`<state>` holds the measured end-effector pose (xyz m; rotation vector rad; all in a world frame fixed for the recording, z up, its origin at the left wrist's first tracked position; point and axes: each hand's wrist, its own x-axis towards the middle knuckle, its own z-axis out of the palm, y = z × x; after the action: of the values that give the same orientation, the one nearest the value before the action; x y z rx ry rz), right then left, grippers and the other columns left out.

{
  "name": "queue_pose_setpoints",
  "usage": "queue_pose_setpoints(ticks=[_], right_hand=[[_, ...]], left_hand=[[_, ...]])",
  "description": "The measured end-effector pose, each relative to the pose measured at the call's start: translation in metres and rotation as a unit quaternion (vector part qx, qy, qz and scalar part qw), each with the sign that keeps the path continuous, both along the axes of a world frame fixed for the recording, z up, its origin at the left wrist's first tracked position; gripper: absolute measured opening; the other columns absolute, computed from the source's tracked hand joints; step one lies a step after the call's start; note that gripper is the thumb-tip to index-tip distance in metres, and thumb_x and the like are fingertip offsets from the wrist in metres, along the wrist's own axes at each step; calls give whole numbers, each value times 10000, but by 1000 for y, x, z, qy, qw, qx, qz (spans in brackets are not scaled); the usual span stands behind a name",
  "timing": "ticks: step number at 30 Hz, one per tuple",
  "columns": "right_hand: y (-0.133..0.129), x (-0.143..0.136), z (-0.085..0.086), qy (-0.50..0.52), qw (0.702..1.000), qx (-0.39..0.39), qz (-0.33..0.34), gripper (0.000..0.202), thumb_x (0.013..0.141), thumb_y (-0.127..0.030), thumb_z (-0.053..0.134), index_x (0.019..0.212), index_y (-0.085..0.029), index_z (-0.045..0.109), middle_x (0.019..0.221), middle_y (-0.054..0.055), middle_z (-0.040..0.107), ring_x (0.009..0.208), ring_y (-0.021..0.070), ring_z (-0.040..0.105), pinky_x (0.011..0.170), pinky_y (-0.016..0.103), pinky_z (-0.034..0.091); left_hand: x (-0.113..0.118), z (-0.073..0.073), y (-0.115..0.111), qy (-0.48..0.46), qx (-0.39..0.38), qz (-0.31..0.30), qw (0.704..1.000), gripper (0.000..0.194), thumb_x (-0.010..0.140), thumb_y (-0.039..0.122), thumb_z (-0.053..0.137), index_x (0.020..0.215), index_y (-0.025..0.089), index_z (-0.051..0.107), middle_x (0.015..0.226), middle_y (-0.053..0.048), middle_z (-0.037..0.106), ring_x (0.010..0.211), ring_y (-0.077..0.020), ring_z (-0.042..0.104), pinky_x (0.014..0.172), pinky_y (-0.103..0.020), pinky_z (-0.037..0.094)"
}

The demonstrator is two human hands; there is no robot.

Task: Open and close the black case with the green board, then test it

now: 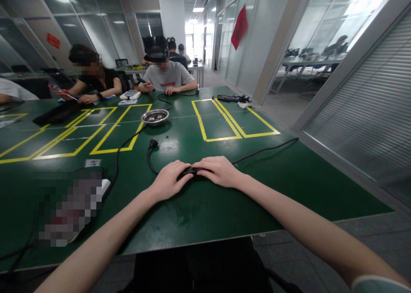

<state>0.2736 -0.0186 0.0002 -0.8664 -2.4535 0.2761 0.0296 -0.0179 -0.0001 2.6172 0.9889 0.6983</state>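
Both hands meet over the green tabletop, near its front edge. My left hand [170, 179] is closed, its thumb and fingers gripping one end of a slim dark piece of a black power cord [192, 170]. From the other side, my right hand [220, 171] grips the same piece, fingers on top and thumb below. Most of that piece is covered by my fingers, so its exact shape is hidden. A black plug [153, 144] on a curved length of cable lies beyond my left hand. To the right, more black cable [266, 149] runs from behind my right hand toward the table's right edge.
A metal bowl [155, 117] with small metal parts stands farther back. Yellow tape [221, 138] outlines rectangles on the green table [321, 186]. A power strip [104, 188], partly blurred, lies left. A black tripod-like item [233, 98] lies at the back. Two people work across the table.
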Motion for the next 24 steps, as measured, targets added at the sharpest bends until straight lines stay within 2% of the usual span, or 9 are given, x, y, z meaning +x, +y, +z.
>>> queue_pose_setpoints(ticks=[4,7,9,12,15,17,20,22,24], right_hand=[[0,-2,3,-15,999,-37,-10,432,1027,-385,582,1426,-221,583,1306,100,727,1156,256,708,975,374,541],[-1,-4,5,-14,998,-64,-10,382,1032,-349,565,1395,-235,596,1336,91,714,1190,261,695,998,384,528],[-3,-5,6,-5,997,-78,-18,368,1021,-329,578,1380,-248,586,1311,83,720,1152,260,704,965,378,527],[-6,-6,7,23,992,-112,-51,355,1000,-352,611,1338,-253,566,1095,53,752,931,236,720,834,345,517],[-6,-6,6,88,978,-182,-55,320,1018,-404,565,1290,-238,535,802,-20,663,701,180,632,709,294,473],[-5,-6,5,142,959,-245,-27,316,1043,-441,490,1275,-228,505,749,-39,611,661,161,597,680,278,471],[-4,-7,2,169,936,-309,-13,353,1064,-489,398,1276,-221,490,765,-31,612,644,158,602,664,280,494],[-4,-7,1,138,950,-278,-45,360,1073,-485,373,1276,-224,514,801,-9,646,673,175,636,690,303,507],[-6,-8,1,88,975,-190,-71,364,1056,-488,438,1280,-222,547,952,46,711,829,220,697,781,347,522]], left_hand=[[0,0,1,8,8,5,1000,283,1055,378,486,1123,185,682,951,-82,730,903,-240,658,851,-382,532],[-1,1,2,-7,-7,2,1000,285,1058,383,485,1152,191,672,993,-76,736,926,-231,676,849,-364,544],[-2,0,2,-17,0,-16,1000,300,1032,404,543,1214,190,648,1093,-87,732,986,-233,691,877,-360,555],[-2,-2,2,0,72,-40,997,452,971,419,654,1351,187,576,1256,-121,696,1094,-260,689,930,-379,560],[0,-4,0,33,183,-34,982,453,992,321,618,1409,164,534,1272,-149,694,1082,-275,693,902,-403,564],[1,-4,-1,43,240,-32,969,403,1010,232,561,1406,161,539,1270,-153,700,1075,-270,695,888,-401,562],[2,-2,-2,68,281,-39,957,376,1024,206,527,1397,167,553,1326,-162,686,1118,-282,684,909,-421,550],[1,-1,-2,83,283,-43,955,368,1036,241,526,1394,159,556,1334,-164,688,1108,-283,689,912,-427,544],[0,0,-1,89,273,-43,957,359,1049,283,520,1376,142,564,1291,-163,711,1068,-278,702,899,-423,540]])
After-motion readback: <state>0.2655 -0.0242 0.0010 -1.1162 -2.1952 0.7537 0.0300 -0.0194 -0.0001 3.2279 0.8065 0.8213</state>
